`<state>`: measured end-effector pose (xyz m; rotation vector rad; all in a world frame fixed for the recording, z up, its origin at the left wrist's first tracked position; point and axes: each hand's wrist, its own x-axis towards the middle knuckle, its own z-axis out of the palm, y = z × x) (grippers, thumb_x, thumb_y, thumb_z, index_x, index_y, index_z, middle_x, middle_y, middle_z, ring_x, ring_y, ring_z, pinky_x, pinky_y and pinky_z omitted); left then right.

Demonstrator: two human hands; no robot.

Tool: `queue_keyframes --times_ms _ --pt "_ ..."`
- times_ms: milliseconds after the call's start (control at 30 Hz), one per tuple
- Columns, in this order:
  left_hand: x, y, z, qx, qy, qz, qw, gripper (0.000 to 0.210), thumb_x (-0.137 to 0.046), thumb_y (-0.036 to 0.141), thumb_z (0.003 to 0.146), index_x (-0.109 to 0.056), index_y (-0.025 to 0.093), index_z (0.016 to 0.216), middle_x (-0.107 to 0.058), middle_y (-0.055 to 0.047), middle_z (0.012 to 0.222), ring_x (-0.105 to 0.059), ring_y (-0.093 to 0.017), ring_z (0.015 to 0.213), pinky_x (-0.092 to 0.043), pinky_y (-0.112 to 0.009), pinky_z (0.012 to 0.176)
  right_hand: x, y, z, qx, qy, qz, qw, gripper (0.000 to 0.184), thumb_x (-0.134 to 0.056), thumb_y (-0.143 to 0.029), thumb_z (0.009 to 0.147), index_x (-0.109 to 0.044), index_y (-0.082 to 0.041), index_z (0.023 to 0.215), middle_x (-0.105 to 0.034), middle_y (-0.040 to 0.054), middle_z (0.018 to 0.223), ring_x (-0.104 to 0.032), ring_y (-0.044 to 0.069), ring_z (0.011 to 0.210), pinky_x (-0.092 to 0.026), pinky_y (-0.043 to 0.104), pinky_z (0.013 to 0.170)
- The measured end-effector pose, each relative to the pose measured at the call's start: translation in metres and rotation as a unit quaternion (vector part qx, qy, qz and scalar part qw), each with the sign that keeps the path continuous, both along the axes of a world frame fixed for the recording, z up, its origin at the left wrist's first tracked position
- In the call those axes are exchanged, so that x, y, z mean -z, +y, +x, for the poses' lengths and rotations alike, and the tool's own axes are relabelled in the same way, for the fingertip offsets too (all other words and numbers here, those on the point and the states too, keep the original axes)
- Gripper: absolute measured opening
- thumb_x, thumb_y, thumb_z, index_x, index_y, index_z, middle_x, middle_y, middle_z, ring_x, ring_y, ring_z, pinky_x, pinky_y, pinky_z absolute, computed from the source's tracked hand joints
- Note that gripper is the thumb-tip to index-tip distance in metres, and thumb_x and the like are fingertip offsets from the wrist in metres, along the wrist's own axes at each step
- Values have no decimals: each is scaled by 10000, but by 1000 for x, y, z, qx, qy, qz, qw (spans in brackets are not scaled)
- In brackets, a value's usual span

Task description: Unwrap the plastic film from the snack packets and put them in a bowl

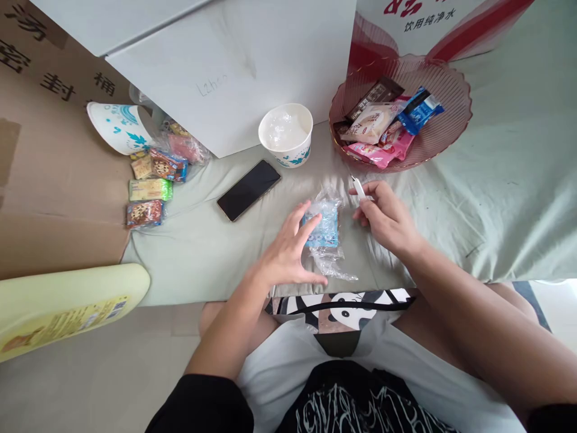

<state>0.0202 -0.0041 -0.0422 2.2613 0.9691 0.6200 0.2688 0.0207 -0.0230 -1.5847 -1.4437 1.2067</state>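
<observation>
One brown cardboard box [58,180] with dark printed characters is standing along the left edge, and a pale yellow board [76,307] is jutting in at the near left. Just right of the box, a tipped paper cup [115,126] is lying on its side with its mouth facing right, and several small wrapped snacks [150,189] are sitting near it on the pale green cloth [509,198]. A white box [234,78] is standing behind them on the far side. Further right, a dark-screened phone [249,190] is lying at a slant, and just beyond it an upright paper cup [295,156] is holding crumpled clear film [283,127]. Nearer to me, I am keeping the fingers of my left hand [283,255] spread apart over a blue packet [331,227] in clear plastic; whether my fingertips are pressing on it, I cannot tell. That packet is lying flat on the cloth, between my two hands. To its right, I am pinching a white tool [359,189] in my right hand [387,219], thumb and fingers closed on it, and its thin tip is pointing to the far side. Beyond that hand, a pink ribbed bowl [453,114] is holding bright packets [383,123], and a red and white carton [433,36] is standing behind it.
</observation>
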Motion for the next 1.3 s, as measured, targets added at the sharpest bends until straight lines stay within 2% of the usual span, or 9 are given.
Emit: queue_keyframes --times_ms 200,300,400,600,767,900,1067,1167,1300 --pt "18 -4 21 -118 -85 77 986 967 -810 514 785 -243 300 1538 -384 -207 1530 -427 -376 1462 -447 -559 1149 3 4 -19 -97 160 -33 982 334 -543 -563 898 -457 -259 1006 -636 -24 706 -565 155 568 -400 293 533" --pt "19 -1 23 -196 -95 31 975 991 -801 556 780 -229 292 1545 -390 -200 1552 -455 -349 1445 -474 -513 1126 -2 -1 -21 -138 189 -44 971 381 -569 -600 882 -459 -251 992 -695 15 847 -581 146 581 -406 287 520" --pt "16 3 21 -190 -108 -14 976 791 -753 543 835 -379 291 1484 -508 -158 1489 -546 -305 1365 -497 -475 1103 -3 -6 -19 -172 202 -58 962 376 -574 -591 893 -466 -246 995 -710 37 903 -613 157 610 -420 291 533" --pt "11 8 17 -232 -86 63 967 198 -703 399 892 -709 258 1031 -588 -101 1300 -614 -282 1232 -529 -470 1050 0 -7 -21 -43 172 23 984 249 -535 -474 921 -468 -245 994 -670 50 1074 -548 117 596 -433 300 557" --pt "16 6 19 -323 -84 128 934 180 -675 396 916 -755 258 1001 -512 -97 1296 -587 -276 1248 -538 -449 1041 2 -12 -29 -90 181 12 979 280 -553 -513 917 -470 -250 960 -628 -1 850 -507 114 551 -420 288 528" --pt "16 4 24 -331 -100 117 931 315 -656 520 915 -769 226 911 -530 -110 1261 -588 -280 1246 -578 -421 978 5 -19 -38 -165 249 -37 954 398 -503 -628 943 -495 -231 955 -682 65 1020 -654 139 650 -442 272 512" --pt "10 3 28 -334 -149 81 927 395 -599 550 947 -727 197 823 -560 -112 1308 -620 -268 1235 -550 -436 1040 6 -23 -43 -135 288 -46 947 447 -515 -674 931 -502 -236 1021 -692 86 1065 -700 172 699 -460 270 509" --pt "13 5 29 -351 -216 27 911 335 -604 554 944 -672 242 1045 -596 -103 1321 -623 -260 1255 -534 -431 1056 6 -23 -42 -123 278 -31 952 439 -518 -666 936 -518 -240 1045 -691 104 1159 -699 172 731 -516 294 577" --pt "24 11 24 -343 -267 -78 897 554 -610 578 920 -408 355 1385 -613 -73 1276 -688 -216 1120 -577 -361 931 7 -22 -41 -115 250 -18 961 441 -505 -666 945 -515 -239 1052 -665 124 1263 -709 190 847 -531 298 630"
